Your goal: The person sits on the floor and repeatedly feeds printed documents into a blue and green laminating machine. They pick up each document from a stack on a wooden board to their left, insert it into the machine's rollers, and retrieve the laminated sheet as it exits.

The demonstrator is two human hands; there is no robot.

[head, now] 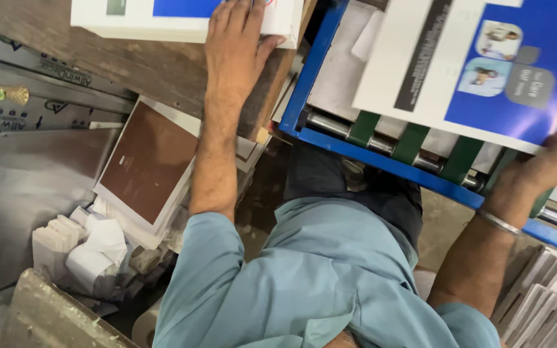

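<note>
Machinery fills the upper right: a blue-framed feed table with steel rollers and green belts, seen from a head camera looking straight down over a light blue shirt. A large printed sheet, white with a blue panel and small pictures, lies partly over the belts. The right hand grips this sheet at its lower right edge, fingers closed under it and thumb on top; a metal bangle circles that wrist. By the look of it the sheet is only partway across the table, not yet squared against anything visible.

At upper left, a stack of similar white and blue sheets rests on a worn wooden board. The left hand lies flat and open on that stack, palm down, pressing rather than gripping. How many sheets remain cannot be told.

Below the board sit a brown-covered pad, loose folded white papers and a grey metal plate. More cut card stacks crowd the lower right corner, close beside the right forearm, leaving that side cramped.
</note>
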